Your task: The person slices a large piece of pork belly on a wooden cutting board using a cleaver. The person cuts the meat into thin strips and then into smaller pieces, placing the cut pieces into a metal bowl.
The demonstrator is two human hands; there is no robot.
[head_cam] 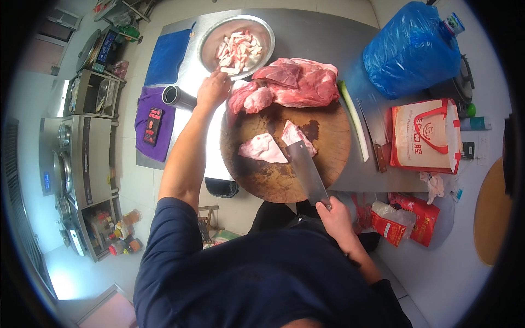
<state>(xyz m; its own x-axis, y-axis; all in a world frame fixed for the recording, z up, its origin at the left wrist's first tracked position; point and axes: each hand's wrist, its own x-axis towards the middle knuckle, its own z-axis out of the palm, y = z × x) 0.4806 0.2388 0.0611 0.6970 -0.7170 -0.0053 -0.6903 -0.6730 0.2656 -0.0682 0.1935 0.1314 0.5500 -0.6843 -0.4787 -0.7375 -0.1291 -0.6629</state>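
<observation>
My right hand (336, 219) grips the handle of a cleaver (308, 170). Its blade lies across a round wooden chopping block (270, 184), the tip over a piece of raw meat (294, 133). A second pale, fatty piece (263, 148) rests to the left of the blade. My left hand (214, 89) reaches to the near rim of a steel bowl (205, 35); its fingertips are partly hidden, so I cannot tell whether they hold anything. Strips of cut meat (238, 50) lie inside the bowl. Large slabs of raw red meat (305, 82) sit on the block's far side.
On the steel table (324, 39), a dark cup (179, 97) stands left of my forearm, near a phone (154, 127) on a purple cloth (166, 149). To the right are a leek stalk (353, 119), another knife (375, 131), a bag (422, 137) and a blue-wrapped water jug (410, 53).
</observation>
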